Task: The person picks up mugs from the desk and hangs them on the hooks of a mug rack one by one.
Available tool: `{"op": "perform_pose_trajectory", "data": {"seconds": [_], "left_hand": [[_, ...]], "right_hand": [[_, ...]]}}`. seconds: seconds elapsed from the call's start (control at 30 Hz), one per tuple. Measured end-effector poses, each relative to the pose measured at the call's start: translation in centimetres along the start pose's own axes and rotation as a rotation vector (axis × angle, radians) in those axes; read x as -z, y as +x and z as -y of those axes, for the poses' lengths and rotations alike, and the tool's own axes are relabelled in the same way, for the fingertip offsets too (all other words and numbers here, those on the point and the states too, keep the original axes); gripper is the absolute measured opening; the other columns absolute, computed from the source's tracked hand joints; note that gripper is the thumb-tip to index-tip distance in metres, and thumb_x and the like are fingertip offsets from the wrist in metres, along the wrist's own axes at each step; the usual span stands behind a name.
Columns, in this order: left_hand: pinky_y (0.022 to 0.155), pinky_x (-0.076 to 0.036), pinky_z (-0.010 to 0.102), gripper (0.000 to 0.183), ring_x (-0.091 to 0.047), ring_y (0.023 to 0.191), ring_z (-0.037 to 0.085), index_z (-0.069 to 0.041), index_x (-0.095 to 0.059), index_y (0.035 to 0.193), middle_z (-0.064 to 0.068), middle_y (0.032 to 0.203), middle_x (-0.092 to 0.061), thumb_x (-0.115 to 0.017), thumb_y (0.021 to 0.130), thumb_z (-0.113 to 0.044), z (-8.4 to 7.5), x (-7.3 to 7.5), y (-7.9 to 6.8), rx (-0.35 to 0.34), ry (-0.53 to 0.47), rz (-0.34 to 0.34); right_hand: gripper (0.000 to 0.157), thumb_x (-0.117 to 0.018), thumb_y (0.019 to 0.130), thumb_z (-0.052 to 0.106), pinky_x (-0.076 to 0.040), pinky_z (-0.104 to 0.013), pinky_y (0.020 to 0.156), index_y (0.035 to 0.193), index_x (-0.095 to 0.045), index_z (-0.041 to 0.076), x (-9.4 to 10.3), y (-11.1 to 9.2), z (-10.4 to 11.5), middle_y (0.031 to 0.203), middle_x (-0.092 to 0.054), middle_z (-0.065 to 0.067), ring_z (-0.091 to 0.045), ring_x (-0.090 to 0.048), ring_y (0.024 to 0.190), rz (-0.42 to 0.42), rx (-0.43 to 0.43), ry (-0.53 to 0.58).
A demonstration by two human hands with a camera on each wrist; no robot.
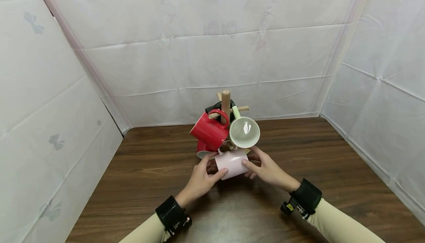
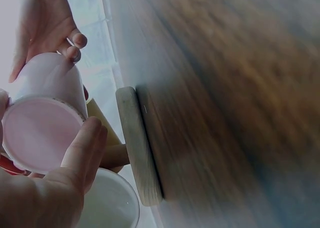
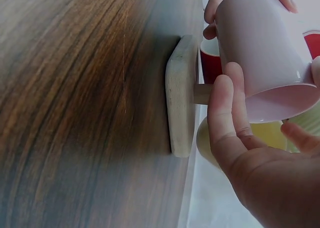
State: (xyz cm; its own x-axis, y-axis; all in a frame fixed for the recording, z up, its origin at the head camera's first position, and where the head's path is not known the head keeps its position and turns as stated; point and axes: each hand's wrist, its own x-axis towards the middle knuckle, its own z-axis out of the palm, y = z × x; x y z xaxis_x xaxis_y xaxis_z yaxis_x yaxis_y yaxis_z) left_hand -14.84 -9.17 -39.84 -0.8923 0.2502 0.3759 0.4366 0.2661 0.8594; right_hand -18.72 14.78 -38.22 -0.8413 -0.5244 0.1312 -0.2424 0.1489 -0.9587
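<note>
A pale pink mug (image 1: pixel 232 164) lies on its side, low at the front of a wooden mug tree (image 1: pixel 225 104), its handle up by the post. My left hand (image 1: pixel 200 178) holds the closed bottom end, thumb in front and fingers behind. At the rim end, my right hand (image 1: pixel 269 170) grips the mug with its thumb on the outside. In the right wrist view the mug's opening (image 3: pixel 280 105) faces that hand. Whether the handle sits around a peg is hard to tell.
A red mug (image 1: pixel 210 130), a pale green mug (image 1: pixel 245 132) and a black mug (image 1: pixel 216 106) hang on the tree. Lower down are another red mug (image 1: pixel 202 149) and a yellow one (image 3: pixel 270 135). The tree's wooden base (image 2: pixel 140 145) rests on the brown table (image 1: pixel 149 184). White sheeting (image 1: pixel 199 62) surrounds it.
</note>
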Motion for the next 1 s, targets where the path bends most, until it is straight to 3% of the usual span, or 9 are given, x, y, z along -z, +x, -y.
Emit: {"op": "perform_pose_trajectory", "data": {"seconds": [0.27, 0.63, 0.73, 0.83, 1.0], "left_hand": [[0.072, -0.054, 0.038, 0.054, -0.062, 0.091, 0.024, 0.0, -0.042, 0.126, 0.016, 0.11, -0.062, -0.07, 0.083, -0.017, 0.7, 0.2, 0.4, -0.012, -0.021, -0.025], [0.075, -0.053, 0.041, 0.056, -0.062, 0.09, 0.024, -0.003, -0.041, 0.125, 0.013, 0.108, -0.061, -0.072, 0.081, -0.017, 1.0, 0.8, 1.1, 0.006, -0.024, 0.007], [0.075, -0.053, 0.037, 0.057, -0.062, 0.091, 0.019, -0.013, -0.041, 0.126, 0.008, 0.108, -0.062, -0.073, 0.08, -0.026, 2.7, 0.7, 1.3, 0.025, -0.021, 0.016], [0.075, -0.053, 0.035, 0.059, -0.062, 0.091, 0.017, -0.016, -0.039, 0.128, 0.007, 0.109, -0.062, -0.072, 0.08, -0.028, 3.8, 0.6, 1.4, 0.016, -0.013, 0.027], [0.076, -0.053, 0.039, 0.058, -0.061, 0.093, 0.024, -0.005, -0.039, 0.128, 0.013, 0.111, -0.061, -0.071, 0.082, -0.019, 1.9, 0.9, 1.2, 0.011, -0.027, 0.043]], "right_hand": [[0.063, -0.058, 0.092, 0.021, -0.052, -0.053, 0.062, 0.144, -0.023, 0.014, -0.1, 0.5, -0.3, 0.123, -0.047, -0.029, -0.04, -0.062, 0.075, -0.009, -0.03, 0.004], [0.063, -0.058, 0.092, 0.022, -0.052, -0.055, 0.063, 0.143, -0.023, 0.014, -0.1, 0.9, -0.5, 0.125, -0.046, -0.029, -0.039, -0.062, 0.076, -0.013, -0.052, 0.0], [0.064, -0.058, 0.092, 0.022, -0.052, -0.055, 0.064, 0.144, -0.021, 0.014, -0.1, 0.8, -0.5, 0.126, -0.046, -0.029, -0.039, -0.062, 0.077, -0.013, -0.061, -0.006], [0.066, -0.058, 0.092, 0.022, -0.051, -0.056, 0.064, 0.145, -0.019, 0.013, -0.2, 0.8, -0.5, 0.126, -0.045, -0.03, -0.039, -0.062, 0.078, -0.015, -0.061, -0.003], [0.067, -0.058, 0.092, 0.021, -0.052, -0.055, 0.063, 0.146, -0.018, 0.012, -0.1, 0.7, -0.6, 0.127, -0.044, -0.03, -0.04, -0.062, 0.079, -0.016, -0.054, -0.01]]}}
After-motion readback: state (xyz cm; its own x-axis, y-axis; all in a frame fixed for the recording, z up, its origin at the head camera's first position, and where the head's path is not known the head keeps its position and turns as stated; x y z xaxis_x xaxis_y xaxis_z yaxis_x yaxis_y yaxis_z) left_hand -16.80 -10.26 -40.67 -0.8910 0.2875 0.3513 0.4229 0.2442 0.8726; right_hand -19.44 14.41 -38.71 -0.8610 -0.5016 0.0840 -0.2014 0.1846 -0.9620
